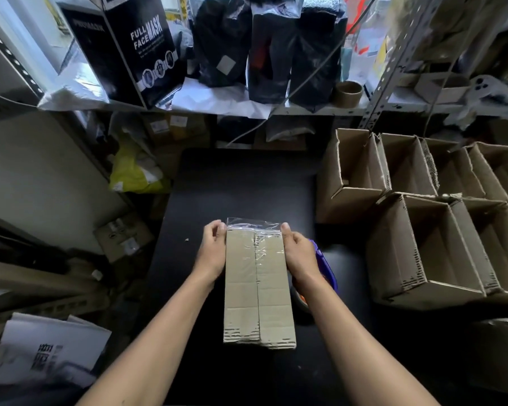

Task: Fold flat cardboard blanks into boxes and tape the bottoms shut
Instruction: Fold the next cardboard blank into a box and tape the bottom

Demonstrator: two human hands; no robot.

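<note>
- Head view: 1 cardboard box (258, 285) lies bottom-up, centre-near on black table (241, 183), between both hands.
- Clear tape (254, 230) runs along centre seam and overhangs far edge, not yet pressed down.
- Left hand (213, 249) flat vs. left side, fingers straight at far corner; right hand (298, 253) likewise on right side. Neither curls round it.
- Handling (judged): light, stiff corrugated; edges crush easily; tape film thin, sticky, wrinkles. Best hold: side walls nr corners.
- Count: 1 box in work; approx. 6 finished boxes (423, 218) right, open tops; 1 tape dispenser (324, 265) behind right hand; 1 spare tape roll (348, 93) on far shelf.
</note>
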